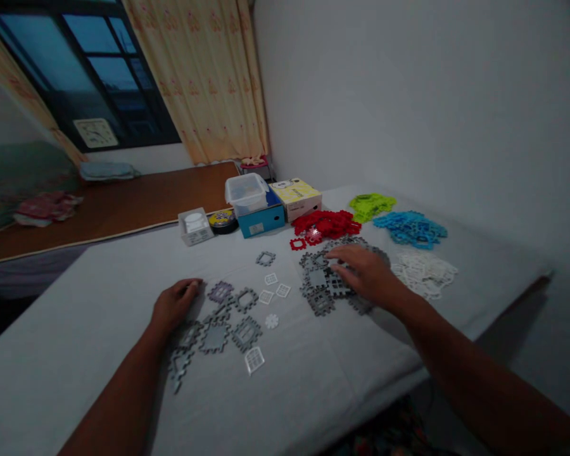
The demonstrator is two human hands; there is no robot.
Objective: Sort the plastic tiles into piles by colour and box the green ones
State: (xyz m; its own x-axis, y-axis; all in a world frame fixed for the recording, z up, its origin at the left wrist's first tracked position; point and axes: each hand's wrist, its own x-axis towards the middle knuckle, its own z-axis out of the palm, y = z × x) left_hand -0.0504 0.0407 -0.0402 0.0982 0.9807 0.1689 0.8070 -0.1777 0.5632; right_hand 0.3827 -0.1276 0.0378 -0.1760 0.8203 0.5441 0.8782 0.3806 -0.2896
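Observation:
My left hand (174, 305) rests on the grey cloth with its fingers curled, beside a flat cluster of joined grey tiles (215, 334). What, if anything, its fingers hold is hidden. My right hand (363, 271) lies palm down, fingers stretched, over a heap of loose grey tiles (321, 286). A few small white window pieces (275, 286) lie between the two hands, and a larger one (254, 359) lies near the front.
Heaps of red tiles (327, 223), green tiles (371, 204), blue tiles (411, 228) and white tiles (425, 274) lie behind and right of my right hand. A blue box with a clear tub (254, 206), a yellow box (297, 197) and a small white box (195, 226) stand at the back.

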